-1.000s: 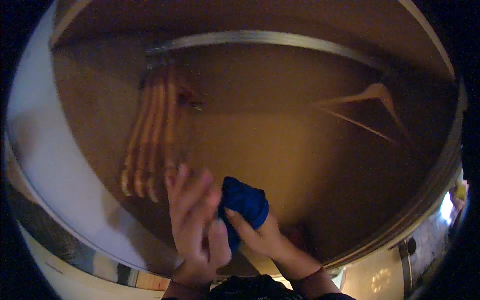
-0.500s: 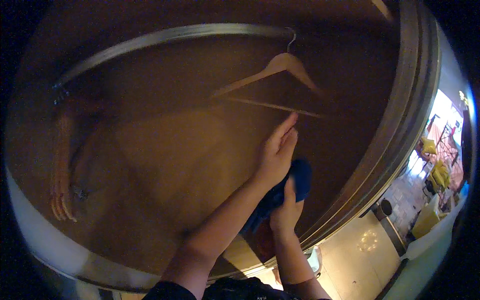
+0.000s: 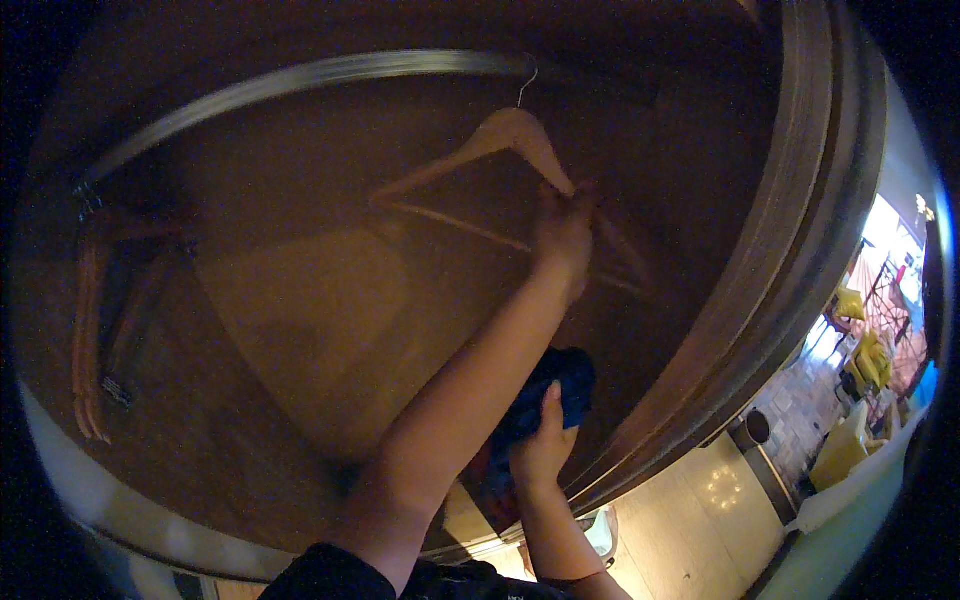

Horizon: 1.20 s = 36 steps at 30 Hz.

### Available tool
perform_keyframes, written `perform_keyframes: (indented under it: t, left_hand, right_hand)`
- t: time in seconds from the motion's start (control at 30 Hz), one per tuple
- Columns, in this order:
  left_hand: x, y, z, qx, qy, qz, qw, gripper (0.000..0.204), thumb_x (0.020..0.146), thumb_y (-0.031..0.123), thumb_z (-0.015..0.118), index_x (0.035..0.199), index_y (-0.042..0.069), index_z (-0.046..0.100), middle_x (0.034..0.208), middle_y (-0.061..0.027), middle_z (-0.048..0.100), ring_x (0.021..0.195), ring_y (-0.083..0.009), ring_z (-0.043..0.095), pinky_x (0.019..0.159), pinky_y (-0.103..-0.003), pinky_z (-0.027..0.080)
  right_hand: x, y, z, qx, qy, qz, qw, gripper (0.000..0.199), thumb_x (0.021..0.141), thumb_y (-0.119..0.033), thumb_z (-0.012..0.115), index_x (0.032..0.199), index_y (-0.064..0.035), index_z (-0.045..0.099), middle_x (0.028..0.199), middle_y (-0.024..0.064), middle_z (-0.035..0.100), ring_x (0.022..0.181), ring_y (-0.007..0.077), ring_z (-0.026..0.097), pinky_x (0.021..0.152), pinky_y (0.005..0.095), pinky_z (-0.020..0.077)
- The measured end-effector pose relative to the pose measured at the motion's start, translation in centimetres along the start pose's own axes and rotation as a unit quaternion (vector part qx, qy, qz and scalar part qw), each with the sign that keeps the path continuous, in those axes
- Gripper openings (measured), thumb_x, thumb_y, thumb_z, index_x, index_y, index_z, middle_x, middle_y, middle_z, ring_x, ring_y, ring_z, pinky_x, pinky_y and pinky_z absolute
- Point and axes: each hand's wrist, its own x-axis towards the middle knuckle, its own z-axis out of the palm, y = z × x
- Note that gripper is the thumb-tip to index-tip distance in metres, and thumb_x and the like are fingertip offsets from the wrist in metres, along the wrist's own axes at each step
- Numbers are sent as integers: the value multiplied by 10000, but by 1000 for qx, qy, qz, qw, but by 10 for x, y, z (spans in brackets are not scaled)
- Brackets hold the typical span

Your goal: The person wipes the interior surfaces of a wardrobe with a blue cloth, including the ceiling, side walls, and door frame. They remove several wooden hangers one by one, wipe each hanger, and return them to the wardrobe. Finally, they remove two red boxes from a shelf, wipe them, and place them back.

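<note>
A wooden clothes hanger (image 3: 514, 125) with a metal hook hangs from the right end of the metal rail. My left hand (image 3: 564, 235) reaches up to it, its fingers closed round the right sloping arm of the hanger. Lower down, my right hand (image 3: 545, 445) grips a bunched dark blue cloth garment (image 3: 568, 385), the thumb lying over it. Part of that garment is behind my left forearm, so its kind cannot be made out.
The metal rail (image 3: 300, 85) curves across the dark wooden wardrobe. Several more hangers (image 3: 88, 330) cluster at its left end. The wardrobe's side edge (image 3: 790, 200) stands at the right. Beyond it lie a tiled floor (image 3: 690, 520), a dark bin (image 3: 752, 428) and yellow items (image 3: 868, 360).
My left hand has risen from beside the garment and taken hold of the hanger's right arm. My right hand stays low with the blue garment. The whole view has shifted slightly.
</note>
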Motion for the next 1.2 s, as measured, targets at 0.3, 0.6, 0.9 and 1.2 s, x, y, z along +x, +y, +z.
perform_keyframes:
  t: [0.3,0.6,0.9,1.2]
  left_hand:
    - [-93,125,19,53,-7,47,997,205,951,369,461,962,181,380,657,25,402,481,-50,375,355,-202,275]
    - [-230,124,-70,372,155,-24,915,197,968,312,433,1027,131,480,698,15,482,484,-60,409,388,-226,323]
    - [-409,110,-136,462,118,-244,845,256,960,278,434,1077,63,508,778,-13,526,688,-107,479,595,-278,411]
    - [-499,144,-179,563,84,-155,807,177,934,179,469,906,22,547,646,-19,492,574,-134,458,539,-310,406]
  right_hand:
    - [7,19,-8,-77,-18,-59,995,456,915,-351,532,1207,-3,493,1117,104,560,1011,228,538,893,335,415]
    - [-1,70,-46,59,-115,31,991,530,886,-309,582,1304,-50,386,1221,99,501,1074,283,502,919,369,405]
    - [-59,42,-30,-324,-371,-199,847,504,869,-314,558,1227,21,440,1192,207,488,1143,346,439,1000,418,321]
    - [-180,90,-19,-458,-380,-250,764,542,776,-451,638,1013,30,557,968,237,584,897,413,549,819,478,431]
